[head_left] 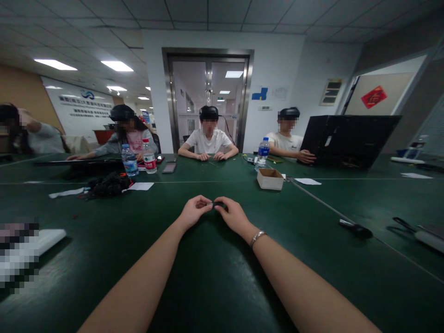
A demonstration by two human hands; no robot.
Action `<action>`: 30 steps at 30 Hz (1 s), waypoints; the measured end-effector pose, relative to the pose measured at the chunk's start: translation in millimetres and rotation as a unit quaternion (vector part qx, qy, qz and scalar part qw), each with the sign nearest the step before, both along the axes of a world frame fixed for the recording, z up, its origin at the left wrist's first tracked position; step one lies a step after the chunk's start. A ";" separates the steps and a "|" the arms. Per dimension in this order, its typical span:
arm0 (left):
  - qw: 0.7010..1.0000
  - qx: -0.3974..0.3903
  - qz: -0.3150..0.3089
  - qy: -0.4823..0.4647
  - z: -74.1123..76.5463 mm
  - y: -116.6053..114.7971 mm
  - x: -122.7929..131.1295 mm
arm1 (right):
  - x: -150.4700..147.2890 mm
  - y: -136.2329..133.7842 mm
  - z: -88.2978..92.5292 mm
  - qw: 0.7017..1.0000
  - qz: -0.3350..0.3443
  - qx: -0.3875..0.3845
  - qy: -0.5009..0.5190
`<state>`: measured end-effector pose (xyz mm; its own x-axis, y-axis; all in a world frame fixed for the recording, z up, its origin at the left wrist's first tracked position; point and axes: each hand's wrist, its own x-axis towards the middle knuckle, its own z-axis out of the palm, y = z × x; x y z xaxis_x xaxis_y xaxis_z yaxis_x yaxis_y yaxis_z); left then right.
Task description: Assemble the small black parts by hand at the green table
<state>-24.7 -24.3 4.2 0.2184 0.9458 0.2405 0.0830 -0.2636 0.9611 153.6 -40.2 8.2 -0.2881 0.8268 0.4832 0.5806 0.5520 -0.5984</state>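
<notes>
Over the green table (211, 268), my left hand (193, 212) and my right hand (234, 215) meet fingertip to fingertip. Between them is a small, thin dark piece (215, 204), too small to name. The left thumb and forefinger pinch its left end, while the right fingers are closed round its right end and partly hide it. A metal bracelet (257, 237) circles my right wrist.
A small open cardboard box (269, 179) and a water bottle (263, 151) stand ahead to the right. Two bottles (129, 161) and a black cable bundle (109, 185) are on the left. A black-handled tool (357, 229) lies right. People sit opposite, one beside a large black screen (347, 141).
</notes>
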 end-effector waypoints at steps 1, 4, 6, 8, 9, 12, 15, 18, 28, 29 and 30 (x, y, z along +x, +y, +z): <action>1.000 0.003 -0.007 -0.009 -1.5 1.1 -0.2 | -0.2 0.5 -0.3 1.000 0.001 -0.009 0.002; 0.999 0.010 -0.026 -0.026 -3.7 2.4 0.2 | -0.9 1.2 -0.3 0.999 -0.003 -0.033 0.003; 0.999 0.019 -0.032 -0.032 -3.0 1.9 0.8 | -1.4 1.2 0.4 0.999 -0.007 -0.036 0.005; 0.999 0.022 -0.018 -0.029 -0.9 0.5 1.7 | -1.7 0.9 1.3 0.999 -0.007 -0.035 0.009; 1.000 0.016 -0.003 -0.020 0.4 -0.3 2.3 | -1.8 0.8 1.7 0.999 -0.006 -0.035 0.011; 0.998 -0.022 0.042 0.031 2.6 -1.8 3.9 | -1.8 1.1 1.8 0.999 -0.005 -0.037 0.016; 0.997 -0.016 0.042 0.061 0.3 0.0 3.7 | -1.8 2.1 0.1 0.999 -0.007 -0.031 0.015; 0.999 0.038 0.012 0.035 -3.7 3.8 1.5 | -1.9 2.9 -1.1 0.999 -0.008 -0.027 0.018; 0.970 0.029 0.052 0.236 1.8 -5.1 5.1 | -1.6 4.2 -1.8 1.000 0.003 -0.020 0.005; 0.971 0.038 0.049 0.232 1.3 -5.3 5.3 | -1.5 4.6 -2.1 1.000 0.003 -0.020 0.003; 0.974 0.048 0.045 0.218 0.3 -4.9 5.2 | -1.5 4.9 -2.5 1.000 0.001 -0.020 0.002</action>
